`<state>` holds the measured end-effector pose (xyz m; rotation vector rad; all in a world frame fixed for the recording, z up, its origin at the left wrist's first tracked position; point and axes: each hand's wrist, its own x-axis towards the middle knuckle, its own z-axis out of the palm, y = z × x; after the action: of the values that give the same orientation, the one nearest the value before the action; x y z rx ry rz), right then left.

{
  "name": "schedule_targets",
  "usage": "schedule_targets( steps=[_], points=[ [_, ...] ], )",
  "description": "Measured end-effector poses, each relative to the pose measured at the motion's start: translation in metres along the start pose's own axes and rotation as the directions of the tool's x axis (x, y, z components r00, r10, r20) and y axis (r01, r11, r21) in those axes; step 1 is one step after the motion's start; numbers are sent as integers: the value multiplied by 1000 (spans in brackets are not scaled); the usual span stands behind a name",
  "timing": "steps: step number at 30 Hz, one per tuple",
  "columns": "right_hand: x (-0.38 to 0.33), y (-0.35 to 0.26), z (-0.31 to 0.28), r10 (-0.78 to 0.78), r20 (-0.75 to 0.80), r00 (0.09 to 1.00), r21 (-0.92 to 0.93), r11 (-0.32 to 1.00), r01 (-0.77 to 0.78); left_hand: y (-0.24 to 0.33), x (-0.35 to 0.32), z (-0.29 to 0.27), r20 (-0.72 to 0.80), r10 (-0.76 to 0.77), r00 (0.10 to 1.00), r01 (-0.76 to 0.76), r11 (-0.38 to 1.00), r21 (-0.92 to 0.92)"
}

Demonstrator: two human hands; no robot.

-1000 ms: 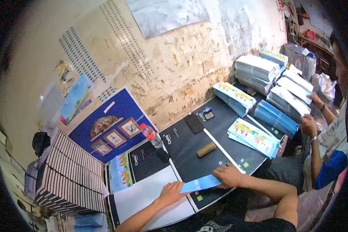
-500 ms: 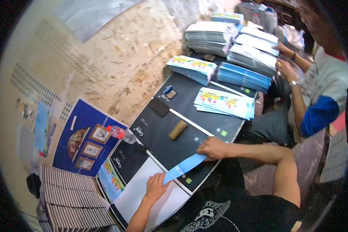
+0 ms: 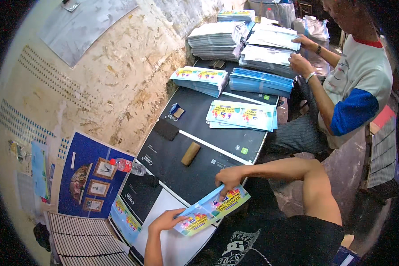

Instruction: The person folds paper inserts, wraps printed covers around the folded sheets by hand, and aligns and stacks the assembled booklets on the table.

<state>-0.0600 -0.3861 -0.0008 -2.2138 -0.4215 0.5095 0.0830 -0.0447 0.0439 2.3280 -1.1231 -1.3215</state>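
Note:
A colourful printed booklet cover (image 3: 213,213), blue, yellow and white, is held up between my two hands at the near edge of the table. My left hand (image 3: 165,220) pinches its left end, thumb on the printed face. At the other end my right hand (image 3: 230,179) grips the upper edge, fingers hanging over the print. Below the cover lies a large white sheet (image 3: 153,224). Beyond my hands a brown oblong block (image 3: 190,154) rests on the black tabletop (image 3: 168,150). Several matching covers (image 3: 241,115) lie in a loose pile farther off.
Tall paper stacks (image 3: 219,40) fill the far end, where a co-worker's hands (image 3: 302,64) touch one. A plastic bottle (image 3: 127,166) lies by a blue board (image 3: 93,177) at the left. Bound stacks (image 3: 86,237) stand at the lower left. A dark flat pad (image 3: 166,129) lies near the wall.
The cover has turned from a folded blue side to its printed face. My left hand has moved left and slightly down; my right has shifted left and down. The view has shifted too.

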Motion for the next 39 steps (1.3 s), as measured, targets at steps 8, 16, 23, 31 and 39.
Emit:
schedule_targets(
  steps=[8,16,23,31,39],
  points=[
    [35,56,7,138,191,972,134,977,-165,103,106,28,-578,20,816,80,986,148],
    [-3,-20,-22,-66,-643,763,-288,944,-161,71,156,64,-829,211,518,165,926,339],
    [37,-42,18,-510,-679,529,-110,782,613,44,157,53,-653,265,709,223,795,564],
    [63,46,38,-116,-603,789,151,955,256,60,173,41,-796,102,597,146,962,232],
    [71,41,38,-7,-588,809,177,975,137,36,172,38,-783,139,606,28,980,195]
  ],
)
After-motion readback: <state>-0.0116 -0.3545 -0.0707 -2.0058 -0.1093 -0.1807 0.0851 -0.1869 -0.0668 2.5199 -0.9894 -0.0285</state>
